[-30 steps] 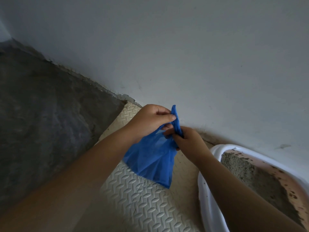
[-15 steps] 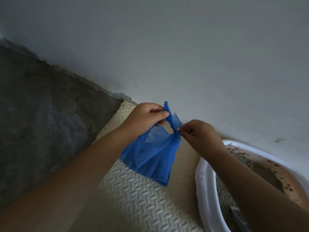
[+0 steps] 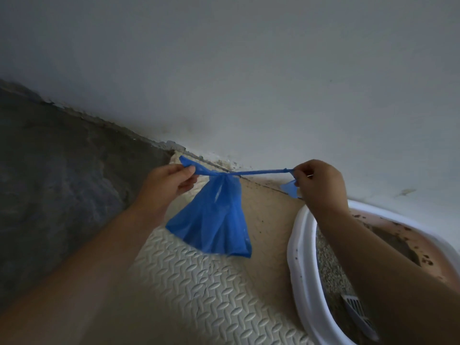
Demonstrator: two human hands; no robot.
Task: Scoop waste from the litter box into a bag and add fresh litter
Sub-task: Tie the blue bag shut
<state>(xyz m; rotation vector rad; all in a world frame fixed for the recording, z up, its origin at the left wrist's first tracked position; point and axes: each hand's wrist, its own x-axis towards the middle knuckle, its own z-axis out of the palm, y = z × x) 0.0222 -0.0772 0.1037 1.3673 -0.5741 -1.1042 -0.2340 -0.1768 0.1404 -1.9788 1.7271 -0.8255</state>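
Note:
A blue plastic bag [image 3: 211, 220] hangs in the air above the mat, its neck gathered into a knot. My left hand [image 3: 165, 186] pinches one handle end at the left of the knot. My right hand [image 3: 319, 185] pinches the other handle, which is stretched taut to the right. The white-rimmed litter box [image 3: 302, 265] sits at lower right with grey litter inside. A slotted scoop [image 3: 358, 313] lies in the litter, partly hidden by my right forearm.
A cream embossed foam mat [image 3: 204, 292] covers the floor under the bag and box. Bare grey concrete floor [image 3: 62, 183] lies to the left. A pale wall [image 3: 249, 83] runs close behind, with scattered litter crumbs along its base.
My hands have pulled apart, the right one moving far right, stretching the bag's handles into a tight line and closing the knot. The bag rose slightly.

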